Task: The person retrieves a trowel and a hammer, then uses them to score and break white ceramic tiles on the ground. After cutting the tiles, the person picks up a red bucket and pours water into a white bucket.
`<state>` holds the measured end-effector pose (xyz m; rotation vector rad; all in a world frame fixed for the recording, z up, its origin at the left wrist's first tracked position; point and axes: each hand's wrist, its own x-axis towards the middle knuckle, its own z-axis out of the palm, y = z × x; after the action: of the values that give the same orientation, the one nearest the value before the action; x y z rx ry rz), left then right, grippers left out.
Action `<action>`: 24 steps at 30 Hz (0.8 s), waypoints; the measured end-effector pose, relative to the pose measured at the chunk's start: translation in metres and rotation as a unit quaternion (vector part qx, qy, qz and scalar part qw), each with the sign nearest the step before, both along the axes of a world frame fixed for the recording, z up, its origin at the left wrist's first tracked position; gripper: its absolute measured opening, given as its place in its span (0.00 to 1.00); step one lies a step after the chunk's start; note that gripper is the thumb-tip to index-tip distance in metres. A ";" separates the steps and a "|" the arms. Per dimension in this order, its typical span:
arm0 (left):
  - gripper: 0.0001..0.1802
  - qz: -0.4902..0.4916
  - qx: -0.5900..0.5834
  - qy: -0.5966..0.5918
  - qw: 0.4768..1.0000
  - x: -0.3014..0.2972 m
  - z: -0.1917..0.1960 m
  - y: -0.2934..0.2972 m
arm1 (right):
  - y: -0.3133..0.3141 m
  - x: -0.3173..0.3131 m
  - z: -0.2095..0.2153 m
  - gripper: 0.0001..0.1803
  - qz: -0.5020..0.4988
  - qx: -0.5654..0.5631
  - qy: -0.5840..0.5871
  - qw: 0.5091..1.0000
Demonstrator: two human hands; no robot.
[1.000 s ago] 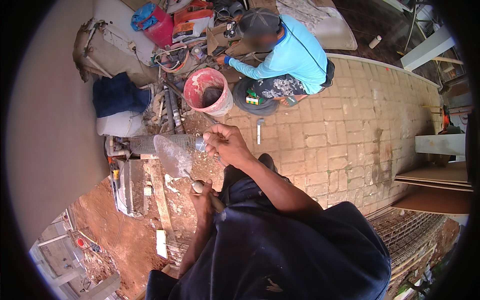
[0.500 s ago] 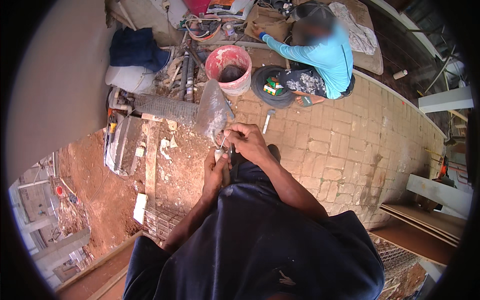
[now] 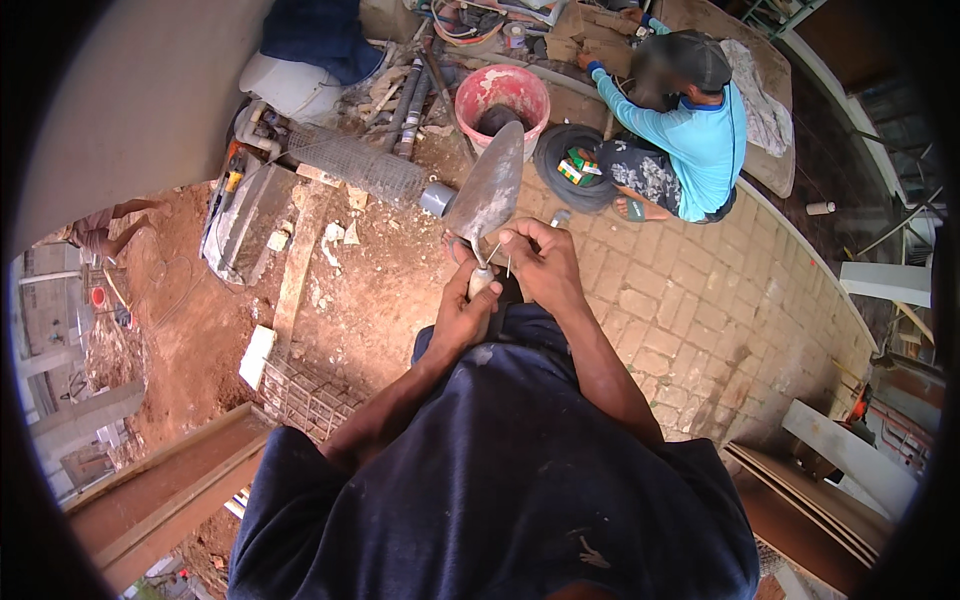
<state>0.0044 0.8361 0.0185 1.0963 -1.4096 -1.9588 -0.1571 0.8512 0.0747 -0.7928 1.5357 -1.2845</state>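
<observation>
My left hand (image 3: pixel 464 314) is wrapped round the pale handle of a pointed trowel (image 3: pixel 486 192). Its cement-stained blade points away from me, tilted to the right. Just right of the handle, my right hand (image 3: pixel 548 262) is closed in a pinch on a thin, pale, wire-like piece (image 3: pixel 508 264), whose exact kind I cannot make out. The fingers of both hands are close together in front of my dark shirt. Beyond the blade stands a red bucket (image 3: pixel 541 108) with dark contents. A grey pipe piece (image 3: pixel 437 199) lies left of the blade.
A co-worker in a turquoise top (image 3: pixel 700 140) sits by cardboard at the far right. Coiled black tubing (image 3: pixel 548 170) holds small green-and-white boxes (image 3: pixel 578 168). Wire mesh (image 3: pixel 355 165), pipes (image 3: pixel 408 115) and planks lie left on dirt; brick paving (image 3: pixel 690 310) extends right.
My view has shifted, so the far things sit further right. The trowel blade leans more to the right. My right hand has moved slightly away from the handle, still pinching. A person's legs appear far left.
</observation>
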 end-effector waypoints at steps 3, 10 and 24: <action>0.14 0.005 0.001 0.014 1.000 0.001 0.008 0.002 | -0.003 0.004 -0.018 0.09 0.034 -0.021 0.077 0.996; 0.13 0.011 -0.009 0.014 1.000 0.007 0.012 -0.001 | -0.008 0.017 -0.002 0.08 0.069 0.008 0.107 0.992; 0.15 0.100 0.002 -0.061 0.993 0.009 -0.001 -0.031 | -0.051 0.031 -0.025 0.11 0.119 0.030 0.114 0.986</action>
<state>0.0138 0.8050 0.0175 1.3256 -1.3018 -1.7795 -0.1259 0.8004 0.0500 -1.0797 1.5950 -0.9934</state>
